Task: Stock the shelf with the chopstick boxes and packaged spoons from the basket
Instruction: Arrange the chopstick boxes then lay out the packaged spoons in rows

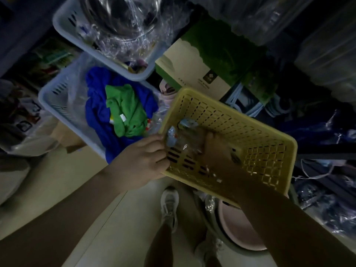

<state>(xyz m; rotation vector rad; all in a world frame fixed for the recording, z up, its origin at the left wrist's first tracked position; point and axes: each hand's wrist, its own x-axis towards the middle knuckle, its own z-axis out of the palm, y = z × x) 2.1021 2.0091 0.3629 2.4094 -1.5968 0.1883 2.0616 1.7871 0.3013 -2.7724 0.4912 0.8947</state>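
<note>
Your left hand [146,157] grips the near-left rim of the yellow perforated plastic basket [250,135] while your right hand [215,151] closes on clear-wrapped packaged spoons [181,133] in its left corner; hold the basket level and lift gently.

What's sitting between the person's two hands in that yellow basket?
In the head view, crinkly clear plastic packets lie between the left hand on the yellow slotted plastic basket's rim and the right hand inside it.
</note>
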